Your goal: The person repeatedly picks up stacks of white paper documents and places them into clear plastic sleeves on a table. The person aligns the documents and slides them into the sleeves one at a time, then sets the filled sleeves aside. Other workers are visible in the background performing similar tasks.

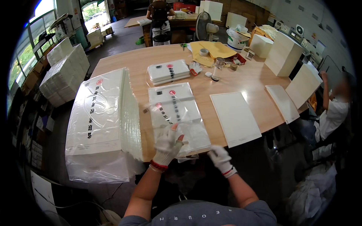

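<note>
My left hand [168, 145], in a white knit glove with bare fingertips and a red cuff, lies over the near part of a clear printed plastic bag [177, 109] flat on the table. Its thumb and forefinger stand apart. The bag's near end hangs a little past the table edge. My right hand [221, 158], also gloved, is beside the bag's near right corner, just off the edge; its fingers are blurred. To the left rises a tall stack of filled printed bags [102, 109]. A block of white paper [234, 118] lies to the right.
Behind the bag is a smaller pile of folded bags [168, 71]. Farther back are a tape roll [204, 52] on yellow paper [217, 49], a glove [195, 68] and a clear jar [218, 67]. White paper stacks [283, 54] stand at right, near a seated person [333, 109].
</note>
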